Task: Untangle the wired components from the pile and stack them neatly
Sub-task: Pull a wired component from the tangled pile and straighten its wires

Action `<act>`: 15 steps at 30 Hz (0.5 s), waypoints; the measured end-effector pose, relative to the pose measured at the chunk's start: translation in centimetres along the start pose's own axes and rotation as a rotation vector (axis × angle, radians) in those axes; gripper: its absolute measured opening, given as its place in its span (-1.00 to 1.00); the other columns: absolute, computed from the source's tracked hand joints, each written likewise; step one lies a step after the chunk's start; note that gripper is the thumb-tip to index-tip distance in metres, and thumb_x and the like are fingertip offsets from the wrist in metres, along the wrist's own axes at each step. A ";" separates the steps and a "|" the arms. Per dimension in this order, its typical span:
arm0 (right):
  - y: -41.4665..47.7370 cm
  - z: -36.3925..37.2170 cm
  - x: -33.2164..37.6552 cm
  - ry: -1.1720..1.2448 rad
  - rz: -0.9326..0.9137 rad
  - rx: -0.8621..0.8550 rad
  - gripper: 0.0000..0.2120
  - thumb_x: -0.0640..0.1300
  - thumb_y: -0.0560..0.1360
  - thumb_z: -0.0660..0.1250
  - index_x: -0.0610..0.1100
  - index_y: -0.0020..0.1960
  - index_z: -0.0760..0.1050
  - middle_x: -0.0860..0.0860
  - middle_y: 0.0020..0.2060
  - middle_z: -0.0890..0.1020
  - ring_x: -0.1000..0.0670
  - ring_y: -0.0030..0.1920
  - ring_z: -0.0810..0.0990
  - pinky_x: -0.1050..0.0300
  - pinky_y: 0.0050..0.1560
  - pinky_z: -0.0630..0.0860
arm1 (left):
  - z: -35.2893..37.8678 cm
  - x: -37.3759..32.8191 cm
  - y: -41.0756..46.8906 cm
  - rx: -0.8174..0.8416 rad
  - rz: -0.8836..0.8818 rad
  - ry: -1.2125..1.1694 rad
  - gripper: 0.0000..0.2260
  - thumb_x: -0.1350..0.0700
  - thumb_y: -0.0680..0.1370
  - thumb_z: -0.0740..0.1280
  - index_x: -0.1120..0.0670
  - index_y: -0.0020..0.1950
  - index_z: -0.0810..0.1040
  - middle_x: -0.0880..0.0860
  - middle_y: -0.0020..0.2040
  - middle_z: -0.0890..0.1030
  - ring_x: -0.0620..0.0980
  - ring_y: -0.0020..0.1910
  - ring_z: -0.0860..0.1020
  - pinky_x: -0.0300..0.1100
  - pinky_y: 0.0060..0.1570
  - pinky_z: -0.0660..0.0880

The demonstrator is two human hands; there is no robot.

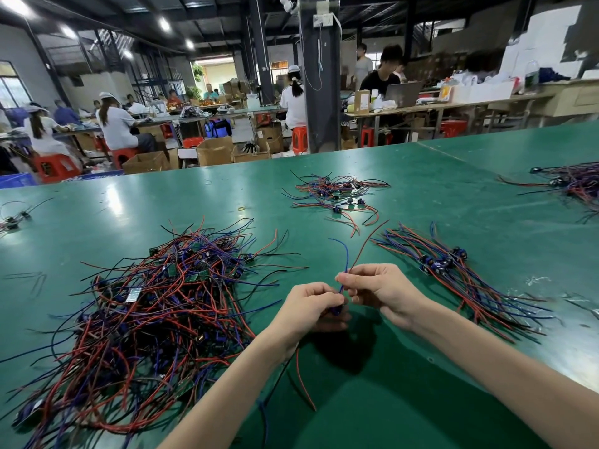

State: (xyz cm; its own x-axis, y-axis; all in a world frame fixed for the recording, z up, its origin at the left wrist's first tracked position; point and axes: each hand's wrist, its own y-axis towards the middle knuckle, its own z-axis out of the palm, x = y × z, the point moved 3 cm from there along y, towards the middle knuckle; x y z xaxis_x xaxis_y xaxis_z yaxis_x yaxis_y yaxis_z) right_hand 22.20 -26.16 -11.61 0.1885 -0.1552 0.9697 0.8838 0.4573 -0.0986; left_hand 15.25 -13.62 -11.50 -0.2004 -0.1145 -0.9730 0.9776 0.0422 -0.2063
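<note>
A big tangled pile [155,306] of red, blue and black wired circuit boards lies on the green table at the left. A neat stack [453,273] of aligned components lies to the right of my hands. Above the table between the two, my left hand [311,303] grips one wired component [337,311] by its small blue board. My right hand [379,290] pinches that component's blue and red wires [351,257], which rise up and away from it. More of its wires hang down under my left wrist.
A smaller loose cluster of components [337,196] lies farther back, another bunch [570,186] at the far right, and a few pieces [13,218] at the left edge. A rubber band [241,208] lies mid-table. Several people work at benches beyond the table.
</note>
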 end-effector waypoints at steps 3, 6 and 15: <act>-0.1 0.3 -0.3 -0.005 0.035 0.020 -0.91 -0.32 0.33 0.47 -0.23 -0.27 0.57 -0.01 -0.49 0.57 0.12 -0.50 0.50 0.31 -0.45 0.47 | -0.1 0.1 -0.2 0.009 -0.006 -0.035 -0.87 0.30 0.54 0.29 0.24 -0.18 0.58 0.16 -0.29 0.58 0.01 -0.36 0.57 -0.08 -0.17 0.63; -0.1 0.3 -0.4 -0.009 0.050 0.019 -0.89 -0.28 0.28 0.50 -0.20 -0.30 0.57 0.00 -0.49 0.57 0.13 -0.49 0.50 0.32 -0.45 0.47 | -0.2 0.1 -0.2 0.003 0.002 -0.031 -0.91 0.29 0.54 0.31 0.27 -0.12 0.59 0.16 -0.30 0.57 0.00 -0.37 0.56 -0.12 -0.19 0.62; 0.7 -1.4 0.9 0.150 0.108 -0.028 -0.94 -0.31 0.35 0.42 -0.31 -0.26 0.58 -0.06 -0.47 0.53 0.13 -0.52 0.46 0.34 -0.49 0.46 | -0.2 0.3 -0.3 0.011 0.026 -0.003 -0.88 0.33 0.49 0.36 0.24 -0.25 0.56 0.16 -0.35 0.56 -0.01 -0.40 0.54 -0.15 -0.24 0.61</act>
State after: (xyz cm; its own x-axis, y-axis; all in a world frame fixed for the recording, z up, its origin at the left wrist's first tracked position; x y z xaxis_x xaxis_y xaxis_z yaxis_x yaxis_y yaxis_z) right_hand 23.58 -27.15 -11.16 0.3427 -0.2368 0.9091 0.8664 0.4539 -0.2083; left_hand 14.89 -13.45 -11.72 -0.1744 -0.1168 -0.9777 0.9832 0.0343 -0.1795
